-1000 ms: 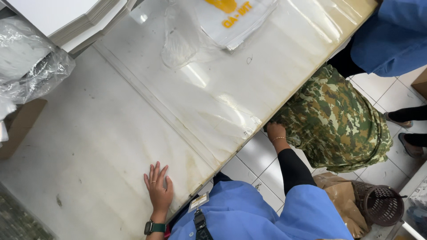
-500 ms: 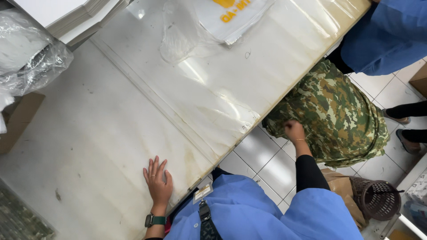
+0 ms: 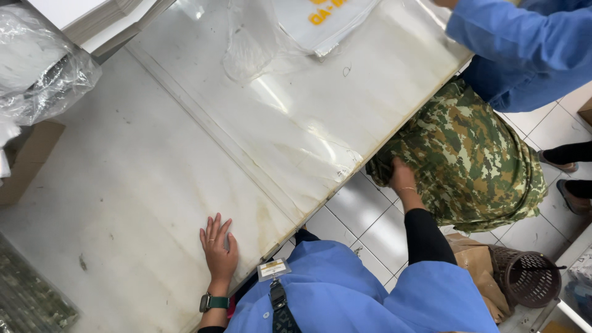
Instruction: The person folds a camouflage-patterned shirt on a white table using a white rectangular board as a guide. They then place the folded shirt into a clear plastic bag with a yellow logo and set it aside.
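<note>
A worker in a blue smock leans over a stained white tabletop (image 3: 142, 185), the left hand (image 3: 218, 245) pressed flat near its front edge, fingers spread and holding nothing. The right hand (image 3: 402, 177) reaches down past the tabletop's edge to a camouflage-patterned bundle of cloth (image 3: 468, 160) below the tabletop level, over the tiled floor (image 3: 364, 216). Its grip is buried in the near, left end of the cloth; the fingers look curled into the folds, though whether they are fully clamped on it cannot be told from here.

The cloth lies to the right of the worker's body and off the tabletop altogether, its long axis running from the hand away and up toward a second person in a blue sleeve (image 3: 524, 49) at the far right. The right hand is the one on it; the left is well apart, across the tabletop's corner.

A clear plastic sheet (image 3: 308, 117) covers the far half of the tabletop, with a white bag (image 3: 320, 24) on it. A brown mesh basket (image 3: 524, 277) sits on the floor just beyond the cloth.
</note>
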